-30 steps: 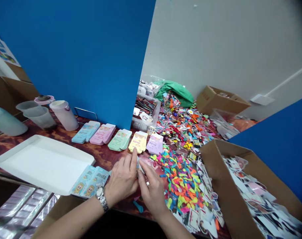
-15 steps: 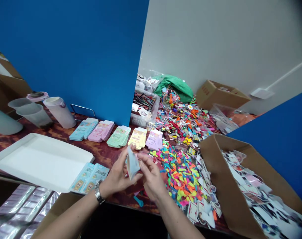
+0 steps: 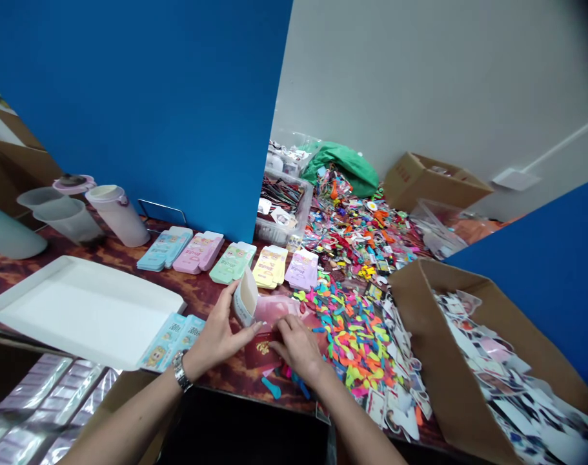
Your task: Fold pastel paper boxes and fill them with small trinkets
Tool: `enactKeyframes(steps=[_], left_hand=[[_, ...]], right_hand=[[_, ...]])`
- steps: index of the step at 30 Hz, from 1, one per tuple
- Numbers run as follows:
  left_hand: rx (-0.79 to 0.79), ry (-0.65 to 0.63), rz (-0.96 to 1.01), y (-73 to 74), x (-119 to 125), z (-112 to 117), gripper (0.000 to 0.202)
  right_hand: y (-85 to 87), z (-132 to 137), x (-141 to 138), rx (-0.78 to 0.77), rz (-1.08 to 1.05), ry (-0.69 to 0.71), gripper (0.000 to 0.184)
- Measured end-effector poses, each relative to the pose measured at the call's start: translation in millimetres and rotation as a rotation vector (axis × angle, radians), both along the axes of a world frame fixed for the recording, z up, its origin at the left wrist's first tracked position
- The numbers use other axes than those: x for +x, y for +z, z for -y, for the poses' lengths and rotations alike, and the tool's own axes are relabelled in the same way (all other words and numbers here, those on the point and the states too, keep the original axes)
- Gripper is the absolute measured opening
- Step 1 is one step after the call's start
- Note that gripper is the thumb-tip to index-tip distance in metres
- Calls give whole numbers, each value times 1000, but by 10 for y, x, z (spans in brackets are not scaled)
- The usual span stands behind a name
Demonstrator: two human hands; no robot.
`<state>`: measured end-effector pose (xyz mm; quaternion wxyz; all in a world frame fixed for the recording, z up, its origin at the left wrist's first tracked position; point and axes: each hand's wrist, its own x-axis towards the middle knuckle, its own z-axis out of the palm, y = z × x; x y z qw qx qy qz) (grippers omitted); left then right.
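My left hand (image 3: 224, 329) grips a small paper box (image 3: 246, 298), pale blue outside and cream inside, its open end tilted up toward me. Just right of it, my right hand (image 3: 296, 347) reaches down with bent fingers over a dark red card (image 3: 257, 352) with gold print. What its fingertips pinch, if anything, is hidden. Behind these fingers lies a pink sheet or bag (image 3: 275, 309). To the left, two light blue boxes (image 3: 170, 339) with a cartoon print rest against the tray's corner. A blue balloon (image 3: 271, 388) lies near the table edge.
A white tray (image 3: 81, 310) covers the left side. Stacks of flat boxes in blue, pink, green, yellow and purple (image 3: 302, 268) line the back. Right are heaped colourful balloons (image 3: 356, 336) and a cardboard box (image 3: 429, 361) of cutouts. Cups and a jug (image 3: 119, 216) stand back left.
The paper box has moved slightly left in my left hand, its opening now facing me more. My right hand has left it and dropped to the red card on the table.
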<state>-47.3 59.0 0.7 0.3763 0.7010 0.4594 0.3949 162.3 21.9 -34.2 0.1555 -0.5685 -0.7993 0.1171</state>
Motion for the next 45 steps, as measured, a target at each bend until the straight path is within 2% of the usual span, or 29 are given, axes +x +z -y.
enactKeyframes(steps=[2, 3, 6, 8, 11, 15, 17, 19, 21, 23, 26, 29, 31, 34, 38, 40, 43, 45], left_hand=[[24, 21, -32, -28, -14, -2, 77], [49, 33, -60, -35, -28, -7, 75], [151, 60, -181, -43, -75, -26, 66], [230, 64, -250, -54, -85, -30, 62], [333, 26, -307, -92, -32, -3, 59], [432, -54, -351, -189, 129, 83, 56], [459, -69, -345, -252, 195, 114, 56], [456, -72, -341, -314, 222, 117, 58], [451, -68, -352, -367, 208, 96, 61], [456, -59, -365, -408, 172, 64, 63], [447, -60, -366, -460, 135, 32, 65], [427, -84, -365, -506, 163, 38, 67], [419, -93, -372, -523, 212, 55, 68], [411, -110, -378, -518, 288, 81, 67], [417, -129, -378, -508, 328, 100, 68], [411, -120, -383, -512, 320, 105, 68], [415, -110, -388, -511, 298, 104, 69], [428, -103, -379, -500, 294, 95, 68]], right_hand=[[168, 6, 80, -25, -191, -14, 3], [289, 15, 138, -17, -299, -33, 9], [720, 54, 334, 159, -529, -199, 11], [959, 77, 418, 327, -546, -278, 8], [1088, 91, 375, 456, -405, -163, 10], [897, 97, 84, 438, -237, 19, 21], [783, 111, -24, 409, -289, 61, 24], [714, 135, -11, 389, -383, 68, 28], [673, 158, 173, 375, -450, 4, 28], [620, 167, 526, 323, -428, -175, 24], [480, 155, 1230, 121, -175, -600, 24], [308, 126, 1855, 51, -57, -810, 27], [204, 89, 2119, 0, 1, -900, 27], [84, -4, 2290, -90, 71, -953, 30], [20, -134, 2307, -166, 118, -953, 45], [43, -158, 2295, -167, 125, -933, 41], [145, -122, 2270, -119, 111, -883, 25], [228, -64, 2240, -86, 88, -849, 29]])
